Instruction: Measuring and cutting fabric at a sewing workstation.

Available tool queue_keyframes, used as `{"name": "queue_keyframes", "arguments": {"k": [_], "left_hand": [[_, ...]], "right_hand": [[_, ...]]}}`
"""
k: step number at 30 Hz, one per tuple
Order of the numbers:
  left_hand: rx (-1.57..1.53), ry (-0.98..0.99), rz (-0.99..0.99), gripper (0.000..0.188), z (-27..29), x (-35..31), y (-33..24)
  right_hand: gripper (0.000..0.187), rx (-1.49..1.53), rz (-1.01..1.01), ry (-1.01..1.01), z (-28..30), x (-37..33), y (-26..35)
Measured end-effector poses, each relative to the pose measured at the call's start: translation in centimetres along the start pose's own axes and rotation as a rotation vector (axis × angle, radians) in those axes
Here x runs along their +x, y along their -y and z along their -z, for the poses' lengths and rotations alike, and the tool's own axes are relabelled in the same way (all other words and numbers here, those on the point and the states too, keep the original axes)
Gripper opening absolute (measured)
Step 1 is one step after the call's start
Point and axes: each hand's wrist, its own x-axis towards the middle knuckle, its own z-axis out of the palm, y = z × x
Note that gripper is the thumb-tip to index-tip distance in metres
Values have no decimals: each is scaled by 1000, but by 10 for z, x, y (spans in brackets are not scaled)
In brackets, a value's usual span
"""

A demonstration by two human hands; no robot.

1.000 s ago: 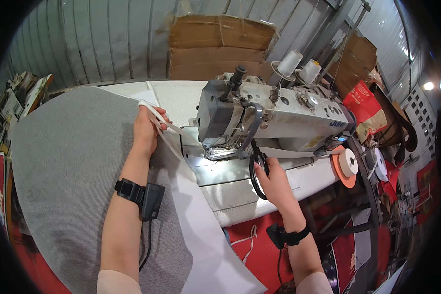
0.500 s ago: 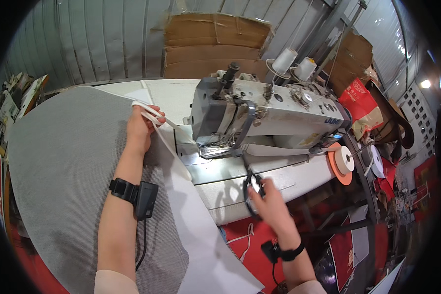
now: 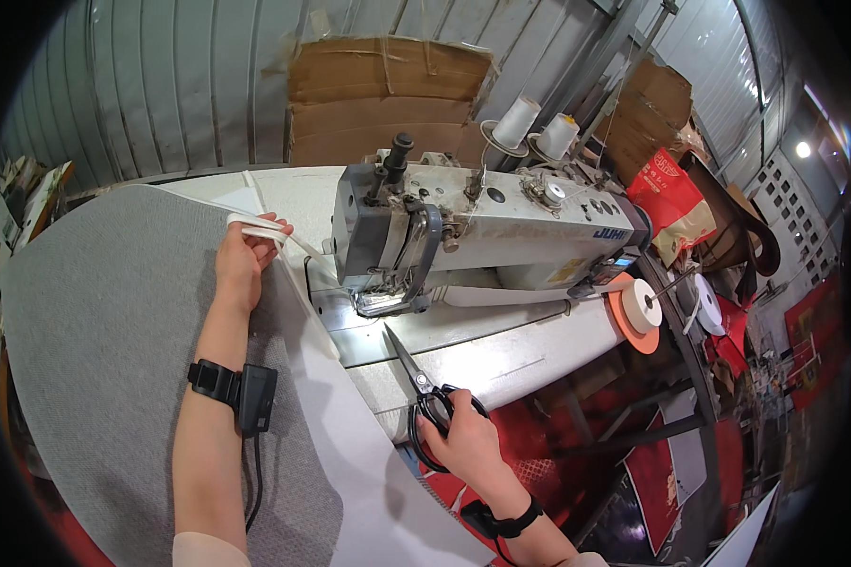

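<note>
Left hand [image 3: 242, 263] gripping white strip [image 3: 251, 220]; right hand [image 3: 467, 440] grasping scissors [image 3: 420, 380] near sewing machine [image 3: 496, 231] (blue lettering [image 3: 609, 233]).

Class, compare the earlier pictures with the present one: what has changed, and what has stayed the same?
The right hand has drawn the scissors back from the sewing machine, toward the person, so the blades now show plainly. Nothing was let go. The left hand still holds the white strip; the gray fabric and machine stay as they were.

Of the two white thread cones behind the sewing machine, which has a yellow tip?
The right cone: its tip shows yellow, while the left cone looks white to the top.
</note>
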Motion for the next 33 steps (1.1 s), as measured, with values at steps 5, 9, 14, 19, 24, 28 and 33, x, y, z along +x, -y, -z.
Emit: {"name": "queue_keyframes", "arguments": {"k": [5,9,14,19,24,28,33], "left_hand": [[-64,2,-5,53,0,3,0],[-94,21,-17,53,0,2,3],[-137,97,-81,45,5,4,12],[389,263,-229,33,4,11,21],[1279,321,-486,29,-20,-13,21],[1495,309,-625,23,-19,-14,27],[1496,337,-679,17,-17,-2,32]], "right_hand": [[47,4,50,-46,0,-5,-2],[47,4,47,-36,-1,-2,-4],[45,-43,43,-52,-3,-2,-4],[46,-5,87,-53,0,-1,-4],[46,-15,110,-47,0,-1,-5],[46,-19,123,-52,1,-2,-6],[45,-12,114,-39,0,-1,-6]]}}
